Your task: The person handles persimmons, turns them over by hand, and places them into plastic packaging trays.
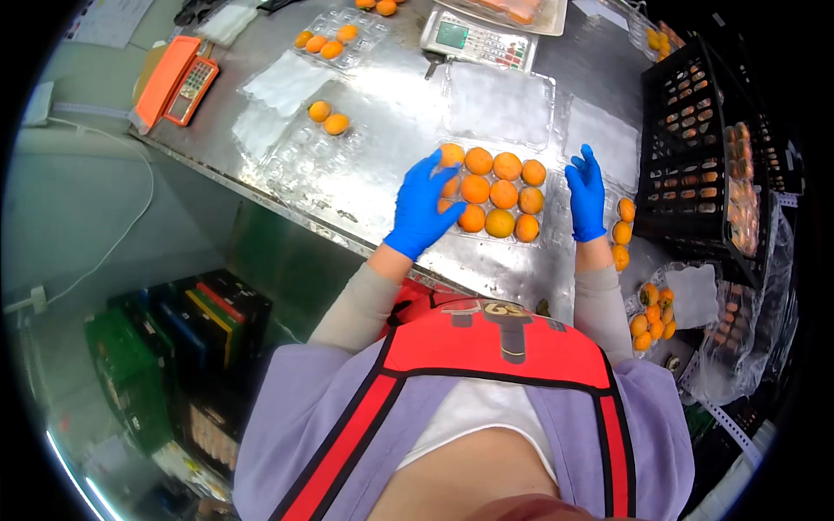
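A clear plastic clamshell (502, 104) lies open on the metal table, its lid half folded back. Rows of orange loquats (504, 192) fill its tray. My left hand (422, 205), in a blue glove, reaches over the tray's left column. Its fingers and thumb are spread at the loquats there and partly cover them; whether they touch is hard to see. To the right of the tray, apart from it, my gloved right hand (586, 193) is raised with fingers stretched and nothing in them. Another clear tray (304, 143) with two loquats is left of my left hand.
A digital scale (480, 39) stands at the back, and an orange scale (176, 82) at the far left. Black crates (686, 148) rise on the right near more loquats (653, 317). Behind lies another loquat tray (333, 39). The table edge (252, 187) runs before me.
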Demonstrator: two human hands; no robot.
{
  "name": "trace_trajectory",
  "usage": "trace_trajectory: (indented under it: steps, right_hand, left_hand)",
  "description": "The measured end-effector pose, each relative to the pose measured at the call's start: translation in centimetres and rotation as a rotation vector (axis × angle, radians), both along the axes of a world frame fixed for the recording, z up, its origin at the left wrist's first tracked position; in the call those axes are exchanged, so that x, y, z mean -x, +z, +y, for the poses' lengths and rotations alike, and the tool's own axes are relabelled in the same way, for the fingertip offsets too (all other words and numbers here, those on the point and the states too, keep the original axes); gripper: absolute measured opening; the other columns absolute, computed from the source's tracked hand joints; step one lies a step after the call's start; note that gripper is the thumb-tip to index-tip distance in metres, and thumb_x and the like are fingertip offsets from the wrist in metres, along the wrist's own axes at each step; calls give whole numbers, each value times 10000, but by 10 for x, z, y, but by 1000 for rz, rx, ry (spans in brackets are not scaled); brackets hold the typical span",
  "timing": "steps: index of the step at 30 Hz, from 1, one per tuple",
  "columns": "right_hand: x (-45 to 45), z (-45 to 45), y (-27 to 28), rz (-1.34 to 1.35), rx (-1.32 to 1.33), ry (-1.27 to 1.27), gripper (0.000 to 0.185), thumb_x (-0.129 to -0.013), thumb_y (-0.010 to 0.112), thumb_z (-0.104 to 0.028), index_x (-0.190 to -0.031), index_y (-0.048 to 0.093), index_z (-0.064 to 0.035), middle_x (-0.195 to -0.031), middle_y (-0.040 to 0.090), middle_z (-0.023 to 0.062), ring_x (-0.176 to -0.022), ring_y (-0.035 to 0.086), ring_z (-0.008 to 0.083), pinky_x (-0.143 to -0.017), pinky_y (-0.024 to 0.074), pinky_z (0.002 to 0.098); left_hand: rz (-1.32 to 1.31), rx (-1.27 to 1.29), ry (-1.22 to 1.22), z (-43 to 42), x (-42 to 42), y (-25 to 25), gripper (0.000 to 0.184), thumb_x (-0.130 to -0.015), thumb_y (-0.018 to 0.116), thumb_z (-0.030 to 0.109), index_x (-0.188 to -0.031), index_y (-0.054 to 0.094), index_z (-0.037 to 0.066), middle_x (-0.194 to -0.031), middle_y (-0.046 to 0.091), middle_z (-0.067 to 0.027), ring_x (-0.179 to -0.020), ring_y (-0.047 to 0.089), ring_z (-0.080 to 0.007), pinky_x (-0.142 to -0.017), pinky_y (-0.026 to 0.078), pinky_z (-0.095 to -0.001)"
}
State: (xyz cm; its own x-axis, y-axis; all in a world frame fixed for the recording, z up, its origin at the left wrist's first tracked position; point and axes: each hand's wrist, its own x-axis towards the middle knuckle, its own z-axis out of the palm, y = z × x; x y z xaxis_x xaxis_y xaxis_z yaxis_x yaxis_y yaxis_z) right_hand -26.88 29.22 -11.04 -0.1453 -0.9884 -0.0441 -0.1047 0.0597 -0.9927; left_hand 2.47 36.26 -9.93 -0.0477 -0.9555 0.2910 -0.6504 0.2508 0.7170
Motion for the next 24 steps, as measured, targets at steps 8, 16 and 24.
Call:
trace_trajectory:
  steps: [8, 16, 24]
  right_hand:
    - [-10, 39, 4, -30, -17, 48, 512, -891, 573, -103, -1374, 410, -68, -1159, 537, 43, -1020, 490, 95, -902, 399, 228]
    - [-10, 46, 1, -22, -49, 66, 501, -886, 579, -100, -1362, 426, -69, -1153, 557, 56, -1046, 505, 109, -898, 408, 236]
    - [-16, 41, 6, -31, -31, 121, 467, -889, 570, -91, -1341, 454, -67, -1175, 562, 47, -1064, 514, 112, -904, 409, 243]
  left_hand:
    - [-490, -35, -167, -33, 29, 6, 533, -651, 713, 276, -1152, 588, 146, -1426, 351, -142, -1311, 311, -382, -1020, 324, -469]
    - [-721, -168, -176, -44, 43, 6, 517, -636, 717, 271, -1120, 598, 134, -1427, 337, -124, -1352, 237, -357, -1057, 261, -485]
    - [-568, -116, -205, -40, 28, 1, 519, -650, 716, 294, -1132, 599, 139, -1395, 393, -118, -1342, 271, -355, -1072, 238, -488]
